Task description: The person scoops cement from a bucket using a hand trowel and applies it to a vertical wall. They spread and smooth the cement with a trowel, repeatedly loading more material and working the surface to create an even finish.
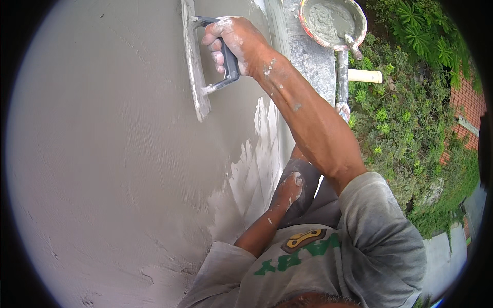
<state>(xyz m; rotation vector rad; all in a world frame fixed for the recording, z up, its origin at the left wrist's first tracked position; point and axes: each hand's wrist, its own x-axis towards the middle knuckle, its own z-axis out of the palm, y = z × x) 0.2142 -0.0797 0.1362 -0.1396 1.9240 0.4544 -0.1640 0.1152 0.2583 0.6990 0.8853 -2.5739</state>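
Plainly one float (194, 66) in one hand (235, 40).

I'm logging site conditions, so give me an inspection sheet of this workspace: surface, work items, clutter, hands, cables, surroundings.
Surface: wall coated grey; ragged, lighter patch toward its right.
Work items: trowel at the wall, blade seen edge-on, contact unclear; bucket holding grey mix, a smeared tool handle at its rim.
Clutter: pale spatter on the grey ledge.
Hands: right hand grips the trowel's dark handle; left hand low by dark trousers, grasp unclear.
Cables: nothing seen.
Surroundings: pipe, green plants, orange tiled roof.
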